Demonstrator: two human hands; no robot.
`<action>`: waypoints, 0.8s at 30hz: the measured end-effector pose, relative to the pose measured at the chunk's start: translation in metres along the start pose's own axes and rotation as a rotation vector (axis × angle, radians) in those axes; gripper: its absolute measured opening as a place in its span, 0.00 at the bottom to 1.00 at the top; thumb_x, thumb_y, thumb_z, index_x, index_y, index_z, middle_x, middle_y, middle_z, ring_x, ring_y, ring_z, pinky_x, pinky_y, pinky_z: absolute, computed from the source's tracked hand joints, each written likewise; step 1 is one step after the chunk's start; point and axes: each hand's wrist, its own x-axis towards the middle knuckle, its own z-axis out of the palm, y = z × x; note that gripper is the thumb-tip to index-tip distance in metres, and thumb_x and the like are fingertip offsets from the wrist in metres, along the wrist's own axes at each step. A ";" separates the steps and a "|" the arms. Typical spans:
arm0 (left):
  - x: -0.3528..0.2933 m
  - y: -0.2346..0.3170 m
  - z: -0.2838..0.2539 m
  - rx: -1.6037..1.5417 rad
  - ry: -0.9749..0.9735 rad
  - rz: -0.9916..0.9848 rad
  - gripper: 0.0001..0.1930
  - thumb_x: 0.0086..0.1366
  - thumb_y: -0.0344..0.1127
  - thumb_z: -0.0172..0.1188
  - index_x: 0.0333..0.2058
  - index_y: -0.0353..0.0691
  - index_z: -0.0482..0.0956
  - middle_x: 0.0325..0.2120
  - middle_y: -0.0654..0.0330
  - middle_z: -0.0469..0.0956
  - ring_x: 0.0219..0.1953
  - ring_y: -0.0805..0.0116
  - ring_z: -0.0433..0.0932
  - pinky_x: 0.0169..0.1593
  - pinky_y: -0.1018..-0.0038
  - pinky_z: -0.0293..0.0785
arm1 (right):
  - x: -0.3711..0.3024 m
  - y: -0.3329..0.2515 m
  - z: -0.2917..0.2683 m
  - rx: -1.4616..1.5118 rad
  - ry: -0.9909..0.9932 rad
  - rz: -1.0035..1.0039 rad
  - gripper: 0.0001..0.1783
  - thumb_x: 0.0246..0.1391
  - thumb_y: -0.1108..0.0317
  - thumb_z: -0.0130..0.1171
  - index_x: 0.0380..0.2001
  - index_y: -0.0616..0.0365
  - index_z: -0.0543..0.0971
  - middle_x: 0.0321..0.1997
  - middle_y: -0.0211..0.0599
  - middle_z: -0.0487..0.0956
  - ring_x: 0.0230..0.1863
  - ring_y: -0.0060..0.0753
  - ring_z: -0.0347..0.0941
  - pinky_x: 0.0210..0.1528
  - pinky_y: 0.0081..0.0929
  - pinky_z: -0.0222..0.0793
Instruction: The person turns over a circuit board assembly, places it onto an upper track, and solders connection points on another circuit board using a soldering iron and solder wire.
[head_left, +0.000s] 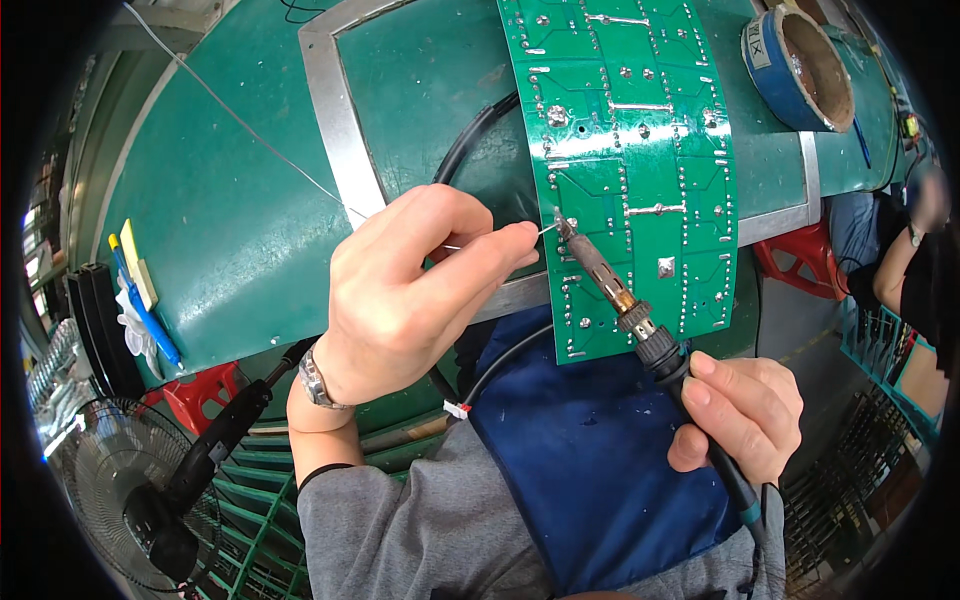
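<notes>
A long green circuit board (640,235) lies over a metal frame on the green table, its solder joints facing up. My right hand (745,415) grips a soldering iron (640,320) by its dark handle. The iron's tip meets the board near its left edge, where a wisp of smoke shows. My left hand (420,290), with a metal-banded watch (315,378) at the wrist, pinches a thin solder wire (547,229). The wire's end reaches to the iron's tip. Behind my left hand the wire runs up to the upper left.
A blue round container (765,75) with a brown inside stands at the far right. A blue pen (150,320) lies at the table's left edge. A black fan (150,500) is at lower left. Black cables pass under the board. Another person's arm (893,265) shows at right.
</notes>
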 end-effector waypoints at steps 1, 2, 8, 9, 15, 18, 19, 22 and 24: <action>0.001 0.000 0.000 0.004 -0.010 0.006 0.15 0.41 0.26 0.73 0.33 0.43 0.86 0.23 0.63 0.72 0.23 0.72 0.72 0.25 0.77 0.67 | 0.000 -0.001 0.001 -0.012 0.004 -0.013 0.13 0.50 0.67 0.67 0.36 0.65 0.81 0.36 0.47 0.81 0.24 0.32 0.79 0.21 0.20 0.76; 0.001 0.000 0.001 0.008 -0.018 0.011 0.16 0.41 0.26 0.73 0.33 0.43 0.86 0.24 0.63 0.71 0.24 0.72 0.72 0.25 0.76 0.67 | 0.000 -0.002 0.002 -0.024 0.008 -0.028 0.13 0.50 0.67 0.67 0.36 0.65 0.81 0.35 0.46 0.81 0.24 0.32 0.79 0.21 0.20 0.76; -0.004 0.010 -0.009 0.007 0.009 -0.034 0.17 0.41 0.24 0.72 0.34 0.44 0.86 0.27 0.63 0.72 0.26 0.71 0.73 0.27 0.75 0.68 | -0.006 -0.005 -0.005 0.017 0.092 -0.036 0.13 0.51 0.67 0.66 0.35 0.65 0.81 0.34 0.46 0.81 0.24 0.33 0.80 0.23 0.21 0.78; -0.006 0.009 -0.007 0.005 0.005 -0.038 0.17 0.41 0.24 0.72 0.34 0.44 0.86 0.27 0.63 0.72 0.26 0.71 0.73 0.27 0.75 0.68 | -0.008 -0.003 -0.005 0.021 0.089 -0.031 0.13 0.51 0.67 0.66 0.35 0.65 0.81 0.34 0.46 0.81 0.24 0.33 0.80 0.23 0.21 0.78; -0.010 0.013 -0.003 0.012 -0.029 -0.005 0.17 0.41 0.24 0.71 0.34 0.44 0.87 0.28 0.63 0.72 0.27 0.72 0.73 0.28 0.76 0.70 | -0.012 -0.008 -0.007 0.047 0.003 -0.006 0.13 0.52 0.66 0.66 0.36 0.65 0.81 0.35 0.46 0.81 0.25 0.33 0.80 0.24 0.22 0.79; -0.008 0.012 -0.003 0.020 -0.046 0.030 0.17 0.40 0.24 0.71 0.34 0.43 0.87 0.28 0.63 0.72 0.27 0.71 0.74 0.28 0.76 0.70 | -0.011 -0.011 -0.005 0.022 -0.023 0.020 0.13 0.52 0.65 0.65 0.36 0.65 0.81 0.35 0.46 0.81 0.25 0.33 0.80 0.24 0.22 0.80; -0.007 0.011 -0.003 0.028 -0.054 0.054 0.18 0.40 0.24 0.70 0.34 0.43 0.87 0.28 0.63 0.72 0.27 0.71 0.74 0.28 0.76 0.70 | -0.011 -0.010 -0.004 0.019 -0.017 -0.012 0.13 0.53 0.65 0.65 0.36 0.65 0.81 0.35 0.46 0.81 0.25 0.33 0.80 0.25 0.22 0.80; -0.003 0.011 -0.003 0.010 -0.056 0.060 0.17 0.39 0.24 0.70 0.33 0.42 0.86 0.27 0.62 0.72 0.27 0.70 0.74 0.28 0.75 0.70 | -0.012 -0.010 -0.003 -0.001 -0.002 -0.027 0.13 0.53 0.64 0.65 0.35 0.65 0.81 0.34 0.46 0.81 0.24 0.32 0.80 0.23 0.21 0.79; -0.004 0.010 -0.009 -0.005 -0.048 0.036 0.16 0.39 0.24 0.70 0.32 0.41 0.86 0.26 0.62 0.72 0.27 0.70 0.75 0.28 0.75 0.70 | -0.015 -0.010 -0.003 -0.008 0.008 -0.018 0.13 0.53 0.64 0.64 0.34 0.65 0.81 0.33 0.47 0.81 0.23 0.32 0.79 0.21 0.20 0.78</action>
